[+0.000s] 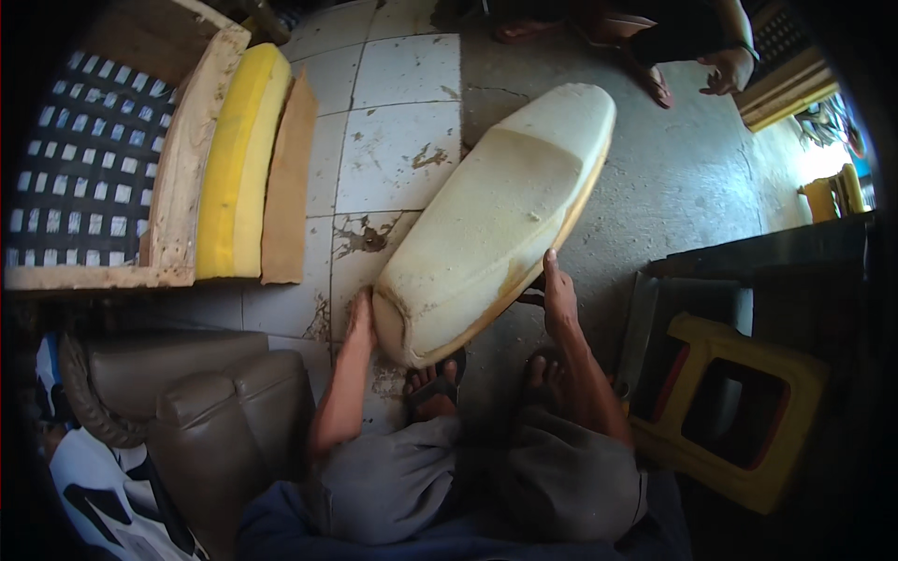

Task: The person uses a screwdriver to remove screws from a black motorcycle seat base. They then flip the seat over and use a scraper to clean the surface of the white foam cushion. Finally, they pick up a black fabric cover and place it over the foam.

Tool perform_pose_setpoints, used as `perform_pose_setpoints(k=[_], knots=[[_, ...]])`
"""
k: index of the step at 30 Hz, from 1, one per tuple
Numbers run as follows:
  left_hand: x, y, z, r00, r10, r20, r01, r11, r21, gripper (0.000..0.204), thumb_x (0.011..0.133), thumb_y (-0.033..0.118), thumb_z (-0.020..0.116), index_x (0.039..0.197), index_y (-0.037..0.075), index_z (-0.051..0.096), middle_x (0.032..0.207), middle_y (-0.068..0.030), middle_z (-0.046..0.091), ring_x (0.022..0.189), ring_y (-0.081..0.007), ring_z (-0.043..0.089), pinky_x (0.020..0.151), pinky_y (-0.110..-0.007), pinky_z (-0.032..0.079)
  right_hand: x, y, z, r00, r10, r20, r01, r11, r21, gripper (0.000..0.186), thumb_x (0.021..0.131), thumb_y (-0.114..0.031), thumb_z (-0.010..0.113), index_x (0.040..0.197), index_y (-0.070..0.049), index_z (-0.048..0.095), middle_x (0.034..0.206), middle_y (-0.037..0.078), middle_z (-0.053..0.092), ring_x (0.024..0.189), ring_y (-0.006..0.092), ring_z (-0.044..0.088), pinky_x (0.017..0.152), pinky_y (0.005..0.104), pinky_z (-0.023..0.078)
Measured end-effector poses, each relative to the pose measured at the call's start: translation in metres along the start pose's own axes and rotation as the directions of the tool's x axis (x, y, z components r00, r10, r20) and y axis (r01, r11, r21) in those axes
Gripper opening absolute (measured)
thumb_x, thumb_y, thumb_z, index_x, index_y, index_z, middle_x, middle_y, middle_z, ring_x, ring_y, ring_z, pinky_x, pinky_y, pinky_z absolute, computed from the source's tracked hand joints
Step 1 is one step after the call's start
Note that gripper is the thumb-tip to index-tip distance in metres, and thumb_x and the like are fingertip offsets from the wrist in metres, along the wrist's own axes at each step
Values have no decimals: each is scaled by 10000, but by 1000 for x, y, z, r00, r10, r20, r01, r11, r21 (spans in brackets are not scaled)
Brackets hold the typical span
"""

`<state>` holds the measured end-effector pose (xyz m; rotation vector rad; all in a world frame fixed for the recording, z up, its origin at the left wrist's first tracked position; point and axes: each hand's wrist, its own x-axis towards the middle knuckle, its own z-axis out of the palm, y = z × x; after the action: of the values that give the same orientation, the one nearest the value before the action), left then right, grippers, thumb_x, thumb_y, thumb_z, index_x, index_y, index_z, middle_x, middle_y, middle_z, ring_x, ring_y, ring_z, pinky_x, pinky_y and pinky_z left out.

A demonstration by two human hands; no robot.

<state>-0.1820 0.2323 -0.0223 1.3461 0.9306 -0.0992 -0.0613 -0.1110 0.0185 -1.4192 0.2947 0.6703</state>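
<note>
A long off-white motorcycle seat foam (486, 215) is held slantwise in front of me, its near end at the lower left and its far end at the upper right. A tan edge runs along its right side. My left hand (361, 321) presses against the near left end, most of its fingers hidden by the foam. On the right side, my right hand (559, 297) grips the lower edge, with its thumb up along the side and its other fingers partly underneath. My sandalled feet show just below the foam.
At left stands a wooden frame (178, 187) with black webbing, beside a yellow foam block (245, 159) and a brown strip (291, 182). Brown padded cushions (229, 402) lie lower left. A yellow stool-like piece (725, 407) is at right. Another person's hand (730, 70) and feet appear at the top.
</note>
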Motion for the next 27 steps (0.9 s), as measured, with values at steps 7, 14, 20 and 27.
perform_pose_setpoints(k=[7, 14, 20, 27], knots=[[-70, -41, 107, 987, -62, 148, 52, 996, 71, 707, 1101, 508, 426, 1598, 7, 373, 1661, -206, 356, 1512, -386, 357, 1219, -485, 320, 41, -18, -69, 983, -76, -164, 94, 990, 104, 908, 1045, -743, 294, 1645, -61, 298, 1636, 158, 416, 1400, 305, 502, 1166, 460, 371], [-95, -2, 120, 959, 47, 280, -151, 920, 361, 707, 1076, 538, 475, 1580, 44, 428, 1617, -203, 434, 1500, -404, 378, 1223, -471, 318, 14, 21, -58, 941, -197, -275, 199, 980, -20, 807, 1085, -631, 290, 1643, -48, 286, 1649, 200, 366, 1496, 332, 405, 1210, 444, 326], [-90, -14, 121, 908, 214, 361, -353, 855, 380, 733, 1058, 557, 517, 1549, 16, 469, 1616, -218, 430, 1494, -407, 389, 1224, -468, 321, -19, 37, -38, 912, -233, -339, 116, 936, -332, 696, 1119, -507, 314, 1618, -23, 338, 1568, 249, 477, 1448, 360, 477, 1184, 404, 371], [-77, -51, 98, 848, 377, 371, -482, 840, 248, 621, 1072, 477, 544, 1507, 35, 527, 1565, -183, 497, 1446, -377, 455, 1173, -461, 396, -47, -9, -62, 787, -457, -414, 245, 848, -470, 491, 1117, -341, 490, 1492, -29, 550, 1290, 214, 703, 1130, 269, 683, 967, 372, 522]])
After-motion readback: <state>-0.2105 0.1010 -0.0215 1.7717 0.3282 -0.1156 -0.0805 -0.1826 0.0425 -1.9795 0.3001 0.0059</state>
